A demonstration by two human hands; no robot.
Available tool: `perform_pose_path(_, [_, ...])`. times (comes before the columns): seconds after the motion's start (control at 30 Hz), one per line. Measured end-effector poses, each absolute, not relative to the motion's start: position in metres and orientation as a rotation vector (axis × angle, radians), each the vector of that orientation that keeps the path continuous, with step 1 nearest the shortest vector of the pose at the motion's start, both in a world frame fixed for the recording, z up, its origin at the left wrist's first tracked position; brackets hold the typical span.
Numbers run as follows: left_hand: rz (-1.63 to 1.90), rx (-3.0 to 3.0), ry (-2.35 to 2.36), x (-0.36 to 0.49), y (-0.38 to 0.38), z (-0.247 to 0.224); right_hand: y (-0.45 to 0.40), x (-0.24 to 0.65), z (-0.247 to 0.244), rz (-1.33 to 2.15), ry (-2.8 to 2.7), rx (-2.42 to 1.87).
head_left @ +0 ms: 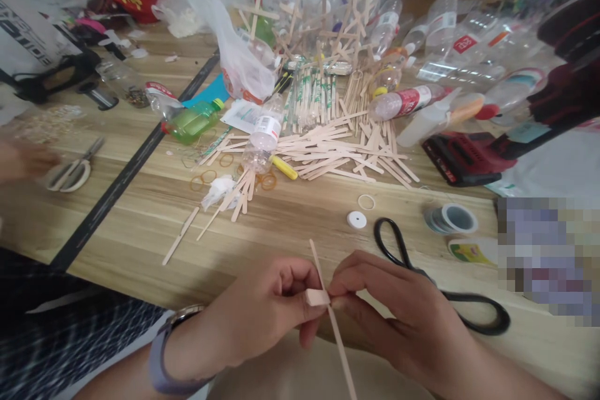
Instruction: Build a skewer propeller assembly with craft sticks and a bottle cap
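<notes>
Near the table's front edge, my left hand point(276, 306) pinches a short, pale wooden piece point(317, 297) between thumb and fingers. A long thin wooden stick point(341, 350) crosses behind or beneath that piece, running down toward the bottom of the view. My right hand point(375, 300) has its thumb and forefinger pressed together at the crossing, against the stick. Whether the two wooden parts are joined cannot be seen. A white disc point(357, 219) and a pale ring point(366, 202) lie just beyond the hands.
Black-handled scissors point(403, 250) lie beside my right hand. Behind are a stick pile point(328, 150), plastic bottles point(267, 131) and a red-black power tool point(469, 156). Another person's hand point(28, 159) is at the left, near white scissors point(70, 174). A wire spool point(452, 219) stands right.
</notes>
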State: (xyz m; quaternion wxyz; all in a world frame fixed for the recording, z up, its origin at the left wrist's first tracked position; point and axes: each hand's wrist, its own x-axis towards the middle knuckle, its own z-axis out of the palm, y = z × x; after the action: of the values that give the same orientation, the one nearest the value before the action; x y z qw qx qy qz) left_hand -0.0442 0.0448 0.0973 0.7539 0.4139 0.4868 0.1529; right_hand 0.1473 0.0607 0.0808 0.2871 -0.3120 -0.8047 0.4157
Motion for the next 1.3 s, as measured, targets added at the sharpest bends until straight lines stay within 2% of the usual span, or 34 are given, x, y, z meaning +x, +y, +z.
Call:
perform_pose_path(0.8, [0.364, 0.941, 1.061, -0.044, 0.046, 0.090, 0.061, 0.149, 0.076, 1.018, -2.121, -0.860])
perform_pose_path(1.13, [0.351, 1.287, 1.264, -0.049, 0.041, 0.097, 0.061, 0.155, 0.073, 0.945, -2.153, -0.847])
perform_pose_path(1.3, [0.461, 1.530, 1.436, -0.054, 0.033, 0.101, 0.062, 0.153, 0.073, 0.915, -2.121, -0.886])
